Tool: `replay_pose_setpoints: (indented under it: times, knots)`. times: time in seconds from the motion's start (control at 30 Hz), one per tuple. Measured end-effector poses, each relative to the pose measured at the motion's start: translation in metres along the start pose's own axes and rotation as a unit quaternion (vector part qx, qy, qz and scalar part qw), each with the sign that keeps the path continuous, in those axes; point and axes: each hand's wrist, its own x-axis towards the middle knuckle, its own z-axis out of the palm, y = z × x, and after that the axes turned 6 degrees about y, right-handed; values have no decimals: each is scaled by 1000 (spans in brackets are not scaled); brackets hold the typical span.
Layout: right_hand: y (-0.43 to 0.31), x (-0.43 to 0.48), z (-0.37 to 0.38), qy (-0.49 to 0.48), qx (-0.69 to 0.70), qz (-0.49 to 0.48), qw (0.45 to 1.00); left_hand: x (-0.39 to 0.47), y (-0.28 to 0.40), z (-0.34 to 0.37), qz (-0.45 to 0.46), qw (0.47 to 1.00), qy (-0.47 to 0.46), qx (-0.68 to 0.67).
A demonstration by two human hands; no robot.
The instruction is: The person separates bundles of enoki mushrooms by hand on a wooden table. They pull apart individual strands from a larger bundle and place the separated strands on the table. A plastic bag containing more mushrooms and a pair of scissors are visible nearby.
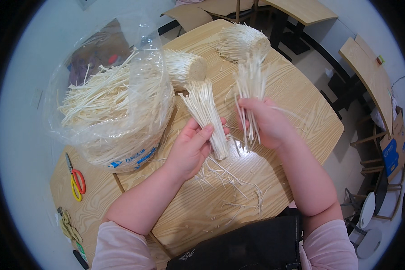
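Observation:
Over the middle of the wooden table, my left hand [193, 145] grips an upright bundle of enoki mushrooms [207, 116] between thumb and fingers. To its right, my right hand [261, 119] is closed around a looser bunch of enoki strands [251, 79], blurred at the upper end. Left of both hands stands a large clear plastic bag [121, 148] with blue print, full of loose enoki strands [104, 96]. Beyond my hands lie two thick enoki clusters, one [185, 67] against the bag and another [241, 42] near the table's far edge.
Stray strands [229, 179] and crumbs are scattered on the tabletop [189, 209] close to me. Scissors [76, 182] with red and yellow handles lie at the left, above a yellowish cloth-like item [69, 226]. More tables [368, 77], stools and a cardboard box [393, 152] stand at the right.

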Motion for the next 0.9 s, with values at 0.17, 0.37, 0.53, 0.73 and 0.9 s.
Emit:
replay_pose_setpoints:
  times: [0.17, 0.37, 0.53, 0.73, 0.9]
  knots:
    - [3, -1, 0, -96, -136, -22, 986, 0, 1, 1, -11, 1000, 0, 15]
    - [6, -4, 6, -127, -121, -61, 983, -3, 2, 8, 17, 997, -6, 70]
    - [0, -8, 7, -139, -169, -47, 975, -2, -1, 4, 25, 997, -18, 77]
    - [5, -5, 4, -161, -156, -18, 974, -4, 1, 5, 10, 997, -3, 83]
    - [12, 1, 2, -80, -75, -8, 994, -5, 0, 4, 17, 995, 21, 94]
